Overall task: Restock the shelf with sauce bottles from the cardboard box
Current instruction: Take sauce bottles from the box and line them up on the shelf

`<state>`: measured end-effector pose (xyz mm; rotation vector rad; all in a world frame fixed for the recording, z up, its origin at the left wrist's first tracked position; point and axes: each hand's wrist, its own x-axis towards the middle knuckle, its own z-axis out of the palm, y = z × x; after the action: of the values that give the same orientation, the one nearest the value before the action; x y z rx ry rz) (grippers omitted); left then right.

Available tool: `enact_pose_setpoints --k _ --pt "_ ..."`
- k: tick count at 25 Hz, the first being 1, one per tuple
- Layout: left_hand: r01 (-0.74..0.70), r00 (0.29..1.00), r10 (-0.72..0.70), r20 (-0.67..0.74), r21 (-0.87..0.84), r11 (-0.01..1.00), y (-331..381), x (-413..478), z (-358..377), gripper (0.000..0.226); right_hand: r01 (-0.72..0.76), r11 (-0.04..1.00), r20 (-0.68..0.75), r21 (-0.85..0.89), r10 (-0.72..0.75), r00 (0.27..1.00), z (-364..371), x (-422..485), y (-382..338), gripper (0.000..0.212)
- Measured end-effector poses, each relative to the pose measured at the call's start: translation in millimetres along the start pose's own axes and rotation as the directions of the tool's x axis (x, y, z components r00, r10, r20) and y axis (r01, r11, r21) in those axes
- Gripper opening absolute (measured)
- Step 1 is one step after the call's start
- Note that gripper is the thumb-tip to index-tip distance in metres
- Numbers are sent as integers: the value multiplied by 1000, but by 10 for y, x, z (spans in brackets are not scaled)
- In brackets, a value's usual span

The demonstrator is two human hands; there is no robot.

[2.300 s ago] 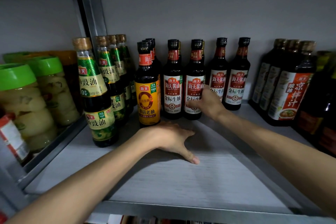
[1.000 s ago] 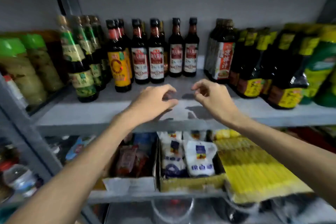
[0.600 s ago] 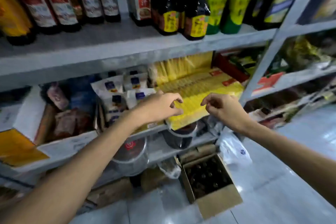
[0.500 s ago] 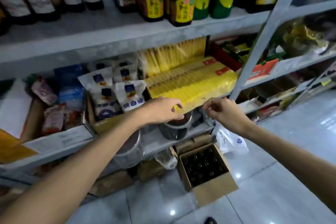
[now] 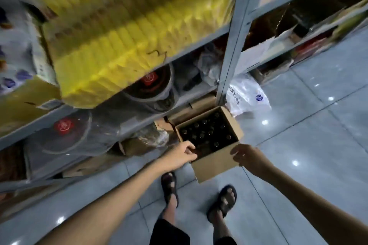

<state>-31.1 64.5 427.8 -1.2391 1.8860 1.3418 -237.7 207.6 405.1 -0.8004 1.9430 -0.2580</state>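
**A:** Left fingers (image 5: 189,147)?

**B:** Loosely bent, thumb set apart, nothing held. The left hand (image 5: 179,158) is placed over the near left corner of the cardboard box (image 5: 216,167).

**A:** Right fingers (image 5: 236,150)?

**B:** Also loosely bent, nothing gripped. The right hand (image 5: 246,155) is seen at the near right corner of the box. Contact with the rim cannot be told, since the edge is covered by the fingers.

**A:** Bottles (image 5: 205,134)?

**B:** All seen inside the box, upright, dark caps up, packed in rows. None is lifted or touched.

**A:** Box position?

**B:** Open at the top and set on the tiled floor (image 5: 310,125), just beside the foot of the grey shelf post (image 5: 233,36). A flap is folded back on the far side.

**A:** Surroundings?

**B:** A white plastic bag (image 5: 248,95) is laid on the floor just right of the post, near the box's far corner. Yellow packs (image 5: 129,45) are stacked on the shelf above the box, blurred. Two feet in dark sandals (image 5: 169,187) are planted just in front of the box, with both bare forearms reaching down past them.
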Motion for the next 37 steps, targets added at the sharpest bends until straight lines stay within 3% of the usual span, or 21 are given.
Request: enact_pose_setpoints --k 3,8,12,15,17,19,22,27,32,35,37 --pt "101 988 -86 -130 110 989 -559 1064 506 49 -57 996 10 -72 58 998 448 888 620 21" --pt "314 921 -341 -188 -162 936 -1601 2935 1208 82 -82 965 -127 -249 52 991 1543 2490 1331 36" --pt "362 884 -401 -239 -191 912 -2080 3754 1545 68 -67 918 -209 -391 -17 978 2275 3399 1418 44" --pt "431 868 -446 -219 -116 895 -2295 3989 1692 57 -13 915 -316 -403 -126 940 2479 3792 1408 62" --pt "455 864 -471 -177 -121 882 -2425 4058 1716 46 53 841 -290 -538 -244 925 2537 3978 1354 64" --pt "431 882 -453 -133 -162 888 -2548 4111 1705 43 -3 771 -253 -636 -206 945 2524 4151 1308 49" --pt "393 905 -419 -76 -227 891 -2646 4151 1652 39 -97 786 -241 -610 -67 968 2414 4351 1270 34" --pt "377 909 -411 -60 -300 876 -2702 4176 1665 39 10 722 -179 -692 -185 966 2336 4427 1346 29" --pt "407 908 -419 5 -252 878 -2673 4143 1544 47 37 802 -256 -596 -234 938 2191 4155 1485 13" --pt "423 895 -431 -113 -90 902 -2436 3909 1357 50 39 879 -316 -476 -212 925 1890 3754 1364 13" --pt "387 892 -398 -213 -95 917 -2213 3723 1213 42 16 902 -360 -432 -188 914 1599 3405 1196 18"
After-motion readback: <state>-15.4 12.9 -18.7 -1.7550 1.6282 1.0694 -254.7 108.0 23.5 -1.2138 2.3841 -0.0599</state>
